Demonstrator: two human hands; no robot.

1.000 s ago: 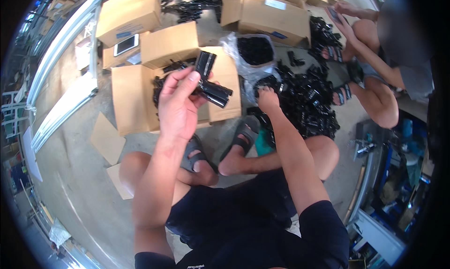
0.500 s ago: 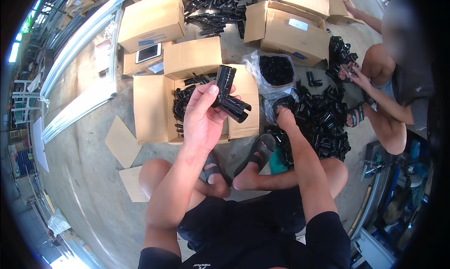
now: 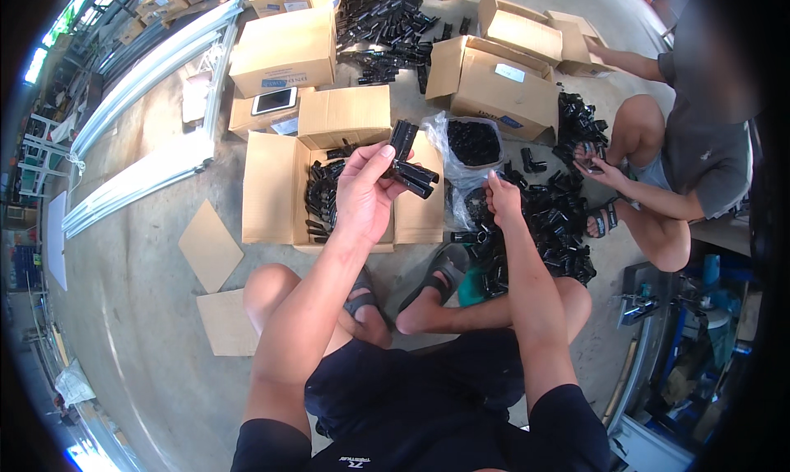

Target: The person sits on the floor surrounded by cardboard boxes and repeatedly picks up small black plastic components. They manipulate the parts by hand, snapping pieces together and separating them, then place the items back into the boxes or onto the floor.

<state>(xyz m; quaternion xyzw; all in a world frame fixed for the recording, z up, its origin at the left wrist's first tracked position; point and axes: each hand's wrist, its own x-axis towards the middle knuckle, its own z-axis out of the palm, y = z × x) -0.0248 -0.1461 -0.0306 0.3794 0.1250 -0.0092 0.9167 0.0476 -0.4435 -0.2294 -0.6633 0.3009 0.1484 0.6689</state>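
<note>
My left hand grips a glossy black angled pipe fitting with an open slotted end. It holds the fitting above an open cardboard box containing several similar black fittings. My right hand is closed with thumb and forefinger pinched together; anything between them is too small to make out. Just below and left of that hand lies a clear plastic bag with small dark pieces. Behind it stands a plastic-lined tub full of small black parts.
A heap of black fittings spreads on the floor to my right. Beyond it a co-worker sits handling black parts. More cardboard boxes and another pile of fittings lie ahead. A tablet rests on a box; white metal profiles lie left.
My right hand has come up out of the bag of small dark pieces, its fingers now pinched. My left hand still holds the fitting, turned slightly. The whole view has shifted a little.
</note>
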